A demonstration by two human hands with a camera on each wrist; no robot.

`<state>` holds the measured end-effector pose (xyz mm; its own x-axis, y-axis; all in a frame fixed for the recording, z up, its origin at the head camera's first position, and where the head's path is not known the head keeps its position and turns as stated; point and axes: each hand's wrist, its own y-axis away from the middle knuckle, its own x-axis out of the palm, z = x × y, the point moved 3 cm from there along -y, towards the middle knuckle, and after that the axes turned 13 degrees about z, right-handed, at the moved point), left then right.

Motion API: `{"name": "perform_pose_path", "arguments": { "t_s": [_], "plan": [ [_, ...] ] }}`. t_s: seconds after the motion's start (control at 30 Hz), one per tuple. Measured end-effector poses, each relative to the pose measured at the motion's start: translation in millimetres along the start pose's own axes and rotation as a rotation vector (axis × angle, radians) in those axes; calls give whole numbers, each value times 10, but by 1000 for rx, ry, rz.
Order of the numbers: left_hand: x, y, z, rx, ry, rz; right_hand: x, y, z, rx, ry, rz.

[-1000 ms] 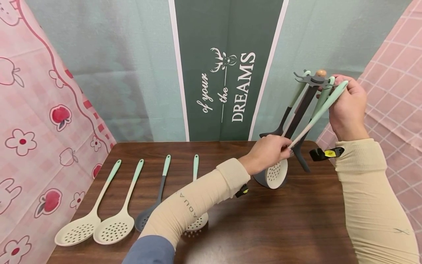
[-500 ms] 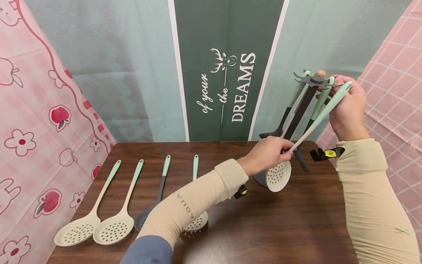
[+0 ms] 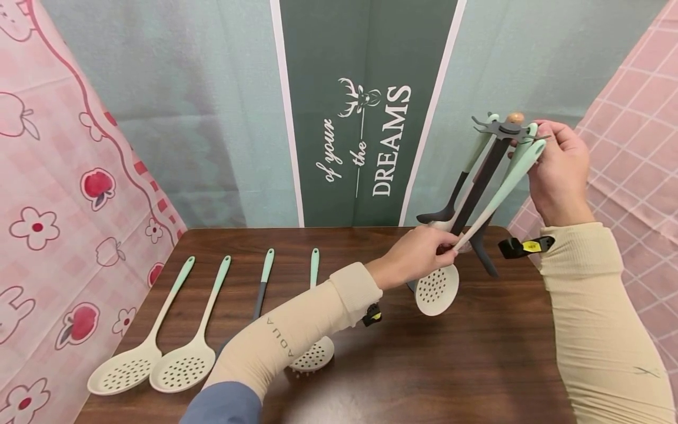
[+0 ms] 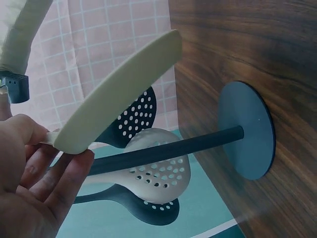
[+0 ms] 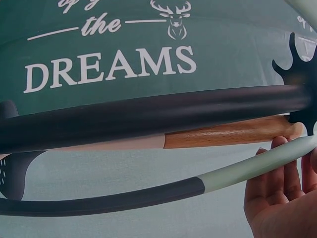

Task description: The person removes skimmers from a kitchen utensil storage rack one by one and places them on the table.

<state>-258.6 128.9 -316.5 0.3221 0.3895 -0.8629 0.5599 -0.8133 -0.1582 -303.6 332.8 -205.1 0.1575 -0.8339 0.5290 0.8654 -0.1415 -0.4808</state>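
Note:
My left hand (image 3: 413, 256) pinches a cream skimmer (image 3: 436, 291) by its neck, its perforated bowl low and its mint handle slanting up to the right. That handle's top lies close to the hooks of a dark utensil rack (image 3: 479, 188). In the left wrist view the skimmer's bowl (image 4: 119, 94) appears edge-on, near the rack's post (image 4: 188, 147). My right hand (image 3: 561, 165) is at the hooks, its fingers around the mint handle of a dark grey skimmer (image 5: 133, 201). Other skimmers hang there, including a cream one (image 4: 173, 168) and another dark one (image 4: 153, 213).
On the left of the wooden table (image 3: 381, 365) lie several skimmers in a row: two cream ones (image 3: 182, 368) side by side, a dark one (image 3: 259, 300) partly under my left sleeve, and a smaller cream one (image 3: 318, 353). Curtains stand behind and at both sides.
My left hand has drawn slightly left and down with the cream skimmer, after a small shift right. The skimmer's handle top now sits lower and nearer the hooks. My right hand stays put.

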Motion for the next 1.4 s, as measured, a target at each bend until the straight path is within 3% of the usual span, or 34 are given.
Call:
{"name": "perform_pose_path", "arguments": {
  "t_s": [0.2, 0.73, 1.0, 1.4],
  "plan": [
    [20, 131, 77, -17, 19, -13, -1, 32, 12, 31, -3, 39],
    [58, 493, 377, -79, 251, -33, 4, 45, 22, 37, 4, 45],
    [97, 576, 468, -93, 344, -45, -2, 45, 28, 35, 7, 45],
    [195, 701, 535, -174, 542, 35, -12, 40, 23, 34, 13, 41]
  ]
}}
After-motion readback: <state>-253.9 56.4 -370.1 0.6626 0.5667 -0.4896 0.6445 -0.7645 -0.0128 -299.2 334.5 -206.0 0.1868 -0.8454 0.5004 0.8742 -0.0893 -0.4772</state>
